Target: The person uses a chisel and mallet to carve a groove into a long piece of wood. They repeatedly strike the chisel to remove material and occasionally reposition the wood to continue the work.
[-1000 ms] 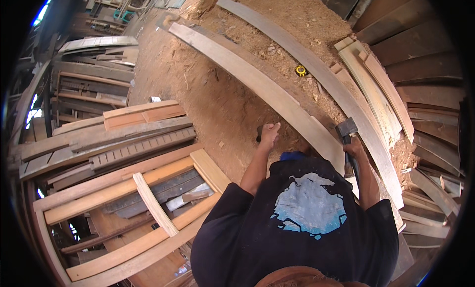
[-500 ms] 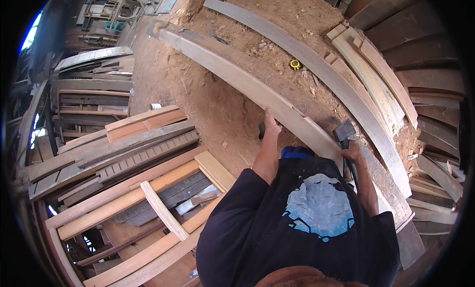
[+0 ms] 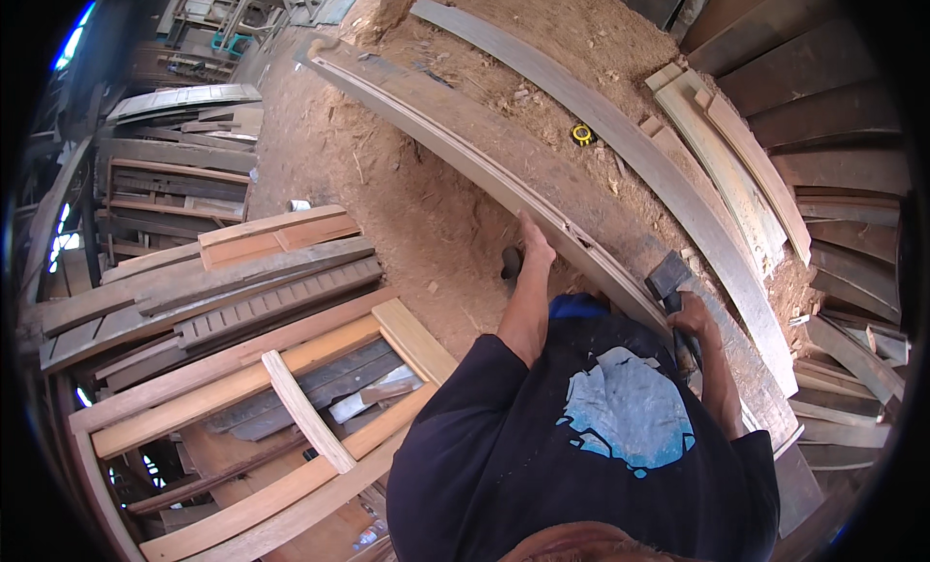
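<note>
A long pale wooden plank (image 3: 436,140) runs diagonally from the far left to just in front of my body. It stands tipped on its side, with a groove along its upper edge and a small slot cut near my left hand. My left hand (image 3: 536,242) grips the plank around its middle, thumb along the near face. In my right hand (image 3: 691,315) is a hammer (image 3: 668,274) with a dark, blocky head, held beside the plank's near end. Whether those fingers also touch the plank is hard to make out. The plank rests over a dusty workbench (image 3: 504,140).
Beyond lies a long grey board (image 3: 601,107), with a yellow tape measure (image 3: 581,134) on this side of it. More boards (image 3: 727,155) lie at the right. On the left are stacked timber (image 3: 232,281) and a wooden frame (image 3: 262,397). Sawdust covers the ground.
The plank has been rolled, so its grooved, slotted edge now shows where the broad pale face was. My hands keep nearly the same places; the hammer head has shifted slightly.
</note>
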The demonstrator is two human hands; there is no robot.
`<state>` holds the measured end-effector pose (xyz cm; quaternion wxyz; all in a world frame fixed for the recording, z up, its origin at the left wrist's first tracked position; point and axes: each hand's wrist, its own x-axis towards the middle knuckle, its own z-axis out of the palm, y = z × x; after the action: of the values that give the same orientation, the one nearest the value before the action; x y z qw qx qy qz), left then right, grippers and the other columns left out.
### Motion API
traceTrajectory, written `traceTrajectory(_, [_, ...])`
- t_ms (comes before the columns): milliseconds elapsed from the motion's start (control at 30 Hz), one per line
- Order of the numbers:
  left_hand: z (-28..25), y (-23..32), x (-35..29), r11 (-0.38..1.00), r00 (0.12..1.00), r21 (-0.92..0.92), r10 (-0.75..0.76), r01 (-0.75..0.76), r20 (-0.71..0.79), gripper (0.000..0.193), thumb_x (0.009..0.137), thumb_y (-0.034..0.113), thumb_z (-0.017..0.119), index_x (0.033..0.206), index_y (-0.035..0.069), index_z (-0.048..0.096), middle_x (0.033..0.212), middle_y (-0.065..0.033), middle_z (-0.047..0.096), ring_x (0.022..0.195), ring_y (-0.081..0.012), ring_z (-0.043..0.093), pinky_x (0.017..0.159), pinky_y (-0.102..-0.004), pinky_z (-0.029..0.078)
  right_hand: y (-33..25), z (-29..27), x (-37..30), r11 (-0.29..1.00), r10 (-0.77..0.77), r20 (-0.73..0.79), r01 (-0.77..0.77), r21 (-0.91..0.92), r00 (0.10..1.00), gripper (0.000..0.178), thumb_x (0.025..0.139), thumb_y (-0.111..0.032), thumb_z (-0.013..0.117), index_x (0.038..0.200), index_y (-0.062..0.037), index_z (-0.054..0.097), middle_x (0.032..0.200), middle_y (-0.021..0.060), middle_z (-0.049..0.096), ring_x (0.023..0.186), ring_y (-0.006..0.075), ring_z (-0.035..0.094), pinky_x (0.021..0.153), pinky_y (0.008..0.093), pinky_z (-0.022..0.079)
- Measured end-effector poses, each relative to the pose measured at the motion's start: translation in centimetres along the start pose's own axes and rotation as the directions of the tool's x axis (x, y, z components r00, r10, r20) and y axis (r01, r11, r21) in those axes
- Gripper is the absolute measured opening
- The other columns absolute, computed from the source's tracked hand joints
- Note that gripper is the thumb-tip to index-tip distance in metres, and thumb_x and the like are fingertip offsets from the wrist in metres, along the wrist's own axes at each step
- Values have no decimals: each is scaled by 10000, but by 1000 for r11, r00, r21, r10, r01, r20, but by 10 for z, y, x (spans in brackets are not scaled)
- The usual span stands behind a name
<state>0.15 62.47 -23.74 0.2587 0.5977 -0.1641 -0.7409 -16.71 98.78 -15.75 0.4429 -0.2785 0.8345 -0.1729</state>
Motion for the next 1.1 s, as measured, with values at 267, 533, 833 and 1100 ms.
traceTrajectory(267, [-34, -39, 7, 938, 956, -344, 144, -48, 257, 515, 949, 619, 397, 1072, 154, 582, 921, -94, 625, 761, -304, 651, 641, -486, 555, 2, -8, -60, 962, 87, 283, -154, 224, 955, 358, 588, -182, 760, 884, 4, 683, 770, 96, 677, 730, 186, 641, 673, 351, 517])
traceTrajectory(533, [-56, -88, -34, 933, 974, -360, 58, 26, 220, 694, 927, 654, 380, 1282, 79, 536, 1027, -236, 645, 873, -432, 648, 805, -600, 540, -1, 19, -129, 965, 229, -52, -233, -117, 972, 408, 647, -196, 788, 980, 13, 679, 947, 246, 701, 936, 389, 690, 814, 454, 545])
traceTrajectory(833, [-63, -95, -96, 937, 930, -338, 42, 90, 365, 804, 896, 722, 383, 1281, 32, 530, 1002, -271, 653, 863, -461, 642, 813, -609, 535, 12, 41, -197, 975, 94, -158, -123, -186, 983, 491, 705, -208, 828, 1079, 21, 609, 980, 258, 679, 968, 424, 660, 860, 493, 515])
traceTrajectory(1100, [-55, -48, -121, 938, 854, -345, 142, 46, 501, 689, 943, 638, 409, 1267, 44, 542, 1012, -211, 665, 900, -416, 643, 918, -559, 502, 6, 47, -210, 996, 17, -129, -29, -89, 991, 522, 718, -211, 763, 1132, 52, 585, 1013, 299, 664, 995, 447, 637, 901, 503, 492])
